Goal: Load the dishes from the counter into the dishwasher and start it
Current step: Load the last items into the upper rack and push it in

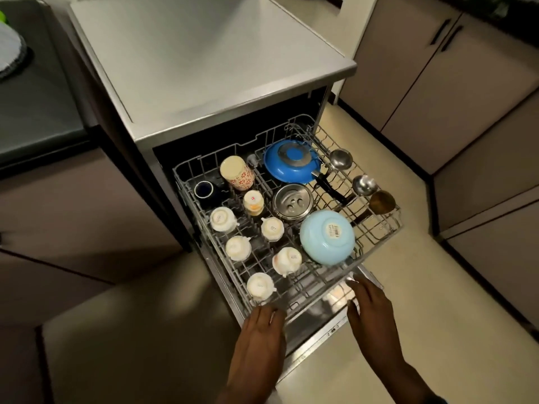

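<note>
Dishwasher (186, 83) rack (376, 228) is full & pulled out. Left hand (259, 330) & right hand (370, 304) flat-fingered at its front edge, gripping nothing. Left: push in, shut door, start.

Dishwasher top (204, 53): brushed steel, matt. Rack (376, 228): coated wire. Ladles (339, 160): polished metal; blue pan (291, 166) looked glossy.

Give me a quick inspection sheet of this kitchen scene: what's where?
Surface: bare grey steel counter top above the open dishwasher.
Job's things: pulled-out wire rack holds an upturned blue frying pan, upturned pale blue bowl, steel pot, white cups, ladles.
Clutter: white cloth-like thing at far left.
Hands: left hand and right hand at the rack's front edge, fingers straight.
Cables: nothing seen.
Surroundings: beige cabinets, cream floor.
</note>
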